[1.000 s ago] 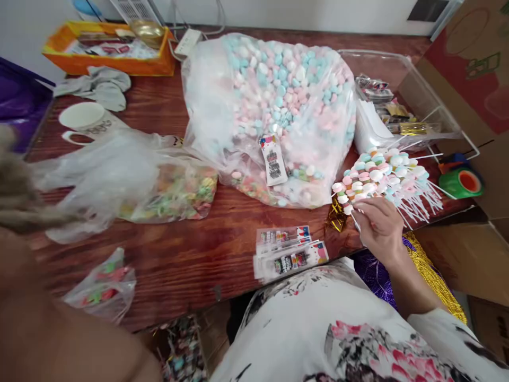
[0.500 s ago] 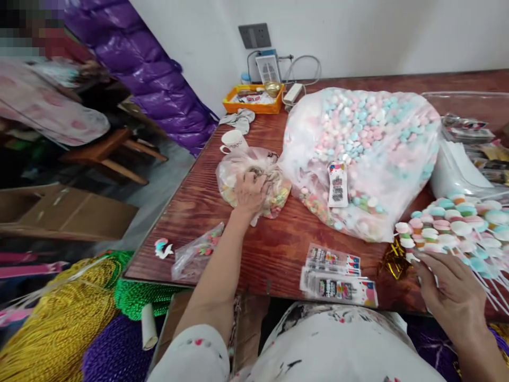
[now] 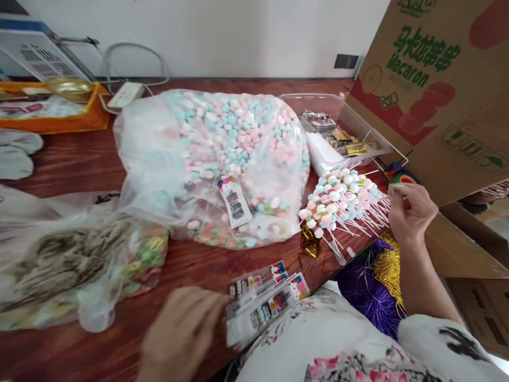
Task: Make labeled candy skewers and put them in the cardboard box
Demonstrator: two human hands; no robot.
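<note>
Green lettering on the box (image 3: 473,69) reads "Macaron". The right hand (image 3: 412,209) curls beside candy sticks (image 3: 338,196); the left hand (image 3: 185,329) blurs near printed bags (image 3: 270,307). Cannot tell either's grip.

The wooden table (image 3: 199,261) bears a big bag (image 3: 234,143) at its middle, a smaller bag (image 3: 145,261) to the left, packets (image 3: 262,305) by the front edge, skewers (image 3: 342,197) and a clear tub (image 3: 370,129) to the right, and an orange tray (image 3: 97,114) at back left.

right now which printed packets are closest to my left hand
The overlapping clear packets lying on the table, just beside your blurred left hand. The single white packet rests farther off, on the big bag of pink and blue pieces.
</note>
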